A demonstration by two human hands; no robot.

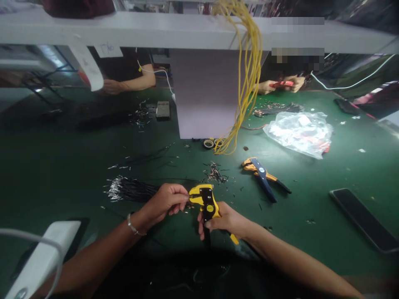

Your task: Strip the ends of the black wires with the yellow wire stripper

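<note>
In the head view, my right hand (222,220) is wrapped round the handles of a yellow and black wire stripper (206,201), its jaws turned to the left. My left hand (170,199) is closed in a pinch right at those jaws, on a thin wire that the fingers mostly hide. Behind my left wrist lies a bundle of black wires (137,189), their silvery ends fanned out to the left. A small pile of short wire scraps (215,173) sits just beyond the stripper's head.
A second wire stripper (260,176), orange and dark blue, lies right of the scraps. A phone (364,218) rests farther right. Yellow wires (249,74) hang from the shelf (140,31) near tape rolls (208,143). Beyond are a plastic bag (301,131) and two co-workers' hands (294,84).
</note>
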